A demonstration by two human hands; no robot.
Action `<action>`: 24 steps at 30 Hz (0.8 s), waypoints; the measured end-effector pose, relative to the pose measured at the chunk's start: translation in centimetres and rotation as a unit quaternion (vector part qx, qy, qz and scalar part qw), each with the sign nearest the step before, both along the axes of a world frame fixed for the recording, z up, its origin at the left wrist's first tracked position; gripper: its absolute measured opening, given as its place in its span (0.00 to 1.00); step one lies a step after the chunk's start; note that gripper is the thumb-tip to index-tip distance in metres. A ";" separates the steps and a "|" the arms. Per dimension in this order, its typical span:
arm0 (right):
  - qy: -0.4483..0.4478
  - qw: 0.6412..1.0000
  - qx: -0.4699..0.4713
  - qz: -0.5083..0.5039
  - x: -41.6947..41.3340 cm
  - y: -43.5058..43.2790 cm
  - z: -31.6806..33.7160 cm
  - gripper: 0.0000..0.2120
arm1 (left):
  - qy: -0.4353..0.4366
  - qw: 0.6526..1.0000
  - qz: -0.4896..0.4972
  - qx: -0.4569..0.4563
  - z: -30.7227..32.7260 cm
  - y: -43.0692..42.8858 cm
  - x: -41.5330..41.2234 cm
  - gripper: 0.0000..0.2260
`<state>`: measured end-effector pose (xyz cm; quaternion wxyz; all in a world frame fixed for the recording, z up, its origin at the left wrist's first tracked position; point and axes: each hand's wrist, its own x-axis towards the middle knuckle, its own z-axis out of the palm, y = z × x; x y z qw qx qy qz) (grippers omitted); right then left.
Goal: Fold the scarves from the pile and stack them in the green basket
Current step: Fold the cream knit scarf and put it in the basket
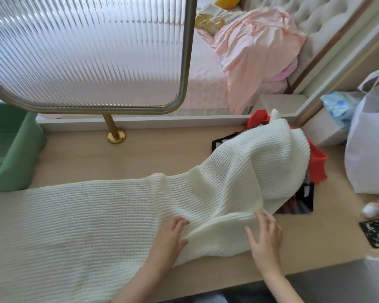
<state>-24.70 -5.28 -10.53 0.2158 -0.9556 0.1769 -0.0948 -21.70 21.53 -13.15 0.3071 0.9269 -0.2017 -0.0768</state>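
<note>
Scarf: cream, knitted, spread lengthwise across the table. From the left hand it runs flat to the left and out of view. Past the right hand it rises and drapes over the pile of red and dark patterned scarves, which sits just beyond and to the right of that hand.

Left hand: resting on the scarf near its front edge, fingers lightly bent, with a raised ridge of fabric between fingers and thumb. Whether it pinches that ridge cannot be told.

Right hand: fingers straight and spread, lying on the front edge of the scarf, holding nothing.

Green basket: on the table, well to the left of the left hand and further back, touching the scarf's far edge.

Other items: a ribbed glass screen stands beyond the left hand. A white bag stands well to the right of the right hand, with a phone lying nearer, also to its right.
</note>
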 end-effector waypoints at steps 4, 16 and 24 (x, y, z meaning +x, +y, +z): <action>0.134 0.918 0.206 -0.313 -3.5 2.1 -1.9 0.30 | -0.047 0.999 -0.026 0.008 -1.1 0.9 -0.9 0.24; -0.003 0.834 0.424 -0.352 -2.8 5.4 0.8 0.04 | -0.030 0.990 -0.067 0.120 -1.3 1.5 -1.3 0.30; 0.105 0.893 0.297 -0.322 -8.4 3.0 0.2 0.15 | 0.047 0.979 -0.123 0.156 -2.2 3.1 -1.9 0.24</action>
